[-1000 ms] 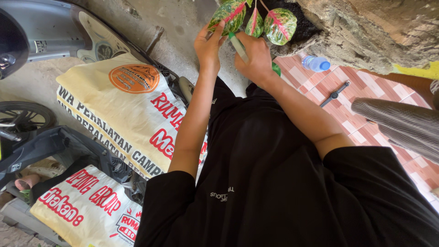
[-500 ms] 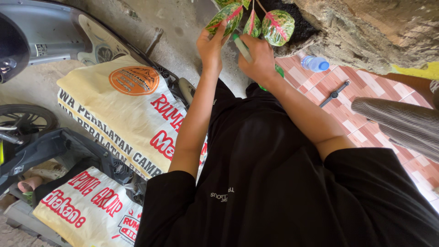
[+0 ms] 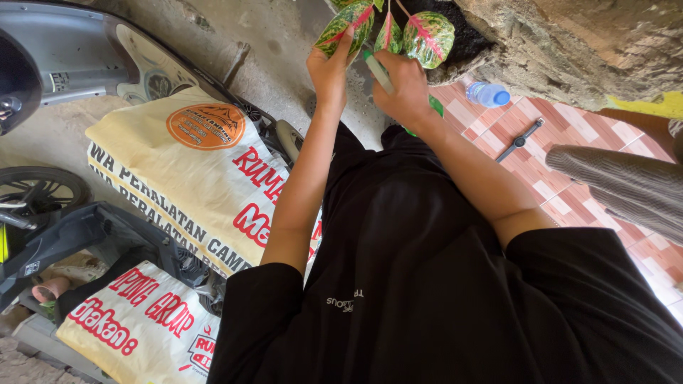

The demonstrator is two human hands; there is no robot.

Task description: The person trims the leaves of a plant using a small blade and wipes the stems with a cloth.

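Reaching up-frame: left hand point(image 3: 329, 71) has fingertips curled on the lower edge of a red-and-green leaf point(image 3: 344, 27) of the potted plant, right hand point(image 3: 404, 89) is closed around a pale green-tipped tool point(image 3: 377, 71) angled toward the stems. Plant sits in dark soil point(image 3: 462, 39) at the top edge, beside the rough concrete wall point(image 3: 569, 50). Cream printed sacks point(image 3: 192, 171) left on a scooter; water bottle point(image 3: 489, 94) and wristwatch point(image 3: 523, 140) lie on the tiled floor point(image 3: 569, 135).

I see my left hand point(image 3: 329, 70) pinching a red-and-green leaf point(image 3: 346, 28) while my right hand point(image 3: 403, 91) grips a green-tipped tool point(image 3: 378, 71); a plastic bottle point(image 3: 489, 94) and wristwatch point(image 3: 521, 141) lie on tiled floor point(image 3: 562, 142).
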